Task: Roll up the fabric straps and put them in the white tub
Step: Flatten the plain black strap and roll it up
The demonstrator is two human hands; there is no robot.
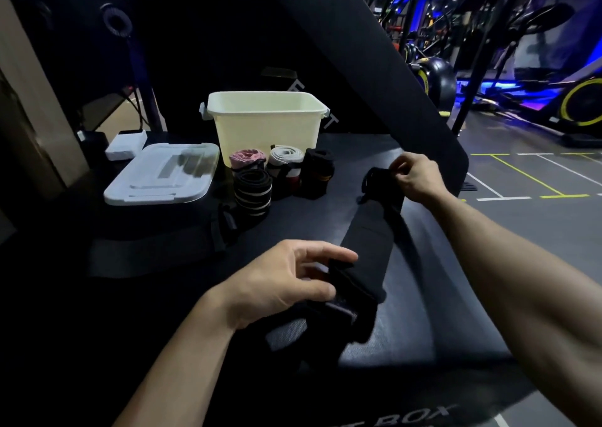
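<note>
— Black fabric, that long strap (365, 241): where does it lie?
— Stretched slantwise over the dark padded surface (423, 312), from near centre up to the far right. The right hand (415, 179) pinches its far end with curled fingers; the left hand (286, 283) holds the near end, thumb and fingers closed round the folded part.
— And the white tub (265, 123)?
— It stands open at the far side, left of the strap and well apart from it. I cannot tell whether anything lies inside.
— The other straps?
— Already rolled, standing just in front of the tub: a pink roll (246, 159), a grey-white roll (285, 158), a black roll (317, 174) to their right, and a black roll with pale stripes (252, 193) nearest.
— Anything to the left?
— The tub's clear lid (163, 174) lies flat there, with a small white box (125, 145) behind it. Gym machines (570, 101) under blue light stand far right.
</note>
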